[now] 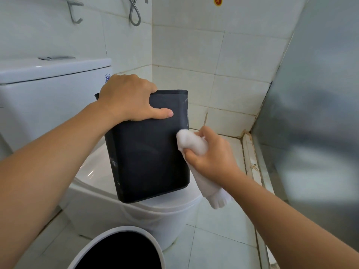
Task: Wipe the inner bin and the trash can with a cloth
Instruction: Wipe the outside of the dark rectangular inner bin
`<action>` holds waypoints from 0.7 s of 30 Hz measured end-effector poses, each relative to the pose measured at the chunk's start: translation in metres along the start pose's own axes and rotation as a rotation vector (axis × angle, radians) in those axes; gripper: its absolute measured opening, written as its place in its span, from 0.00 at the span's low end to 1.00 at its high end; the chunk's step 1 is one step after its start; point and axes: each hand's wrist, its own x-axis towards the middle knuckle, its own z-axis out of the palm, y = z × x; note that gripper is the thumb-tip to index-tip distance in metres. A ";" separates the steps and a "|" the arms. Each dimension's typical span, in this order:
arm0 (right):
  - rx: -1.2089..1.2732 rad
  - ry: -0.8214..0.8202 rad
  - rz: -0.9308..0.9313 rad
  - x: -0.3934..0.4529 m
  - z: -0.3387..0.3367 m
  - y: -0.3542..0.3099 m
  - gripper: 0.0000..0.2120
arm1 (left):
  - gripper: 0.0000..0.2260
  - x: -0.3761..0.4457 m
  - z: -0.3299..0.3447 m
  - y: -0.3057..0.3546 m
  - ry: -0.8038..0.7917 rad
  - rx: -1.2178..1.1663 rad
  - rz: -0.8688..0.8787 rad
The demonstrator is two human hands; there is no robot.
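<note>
Person is standing over the white ceramic toilet (93,183), working on the dark grey rectangular plastic inner bin (149,152). Bin is sitting upright, slightly tilted, on the closed toilet lid, just in front of the cistern. Left hand (126,98) is steadying it at the top rim: fingers are curling over the rim edge, thumb is lying flat across the near wall, so that grip is closed on the bin. Right hand (209,154) is clutching the bunched white cloth (194,144), fingers wrapped round it, a wad poking out the top and touching the bin's right edge, the loose tail hanging down toward the toilet's right side. White round trash can (108,241), open and dark inside, is standing on the tiled floor in front of the toilet, well apart from the cloth; it looks not yet wiped, though that can't be told for sure.

Step in hand, by my read: wiping the bin's outer walls. To do it well: keep the left hand pinning the rim so the bin isn't sliding off the smooth lid; press the wad flat, not just the tip; sweep top to bottom along the right corner where pale streaks are showing near the rim; then turn the bin to reach the other faces and the inside. Tuck the dangling tail so it isn't dragging over the toilet.
</note>
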 end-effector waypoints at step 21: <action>0.067 0.095 -0.013 0.015 -0.009 -0.012 0.15 | 0.32 0.000 0.002 -0.001 0.011 0.022 0.011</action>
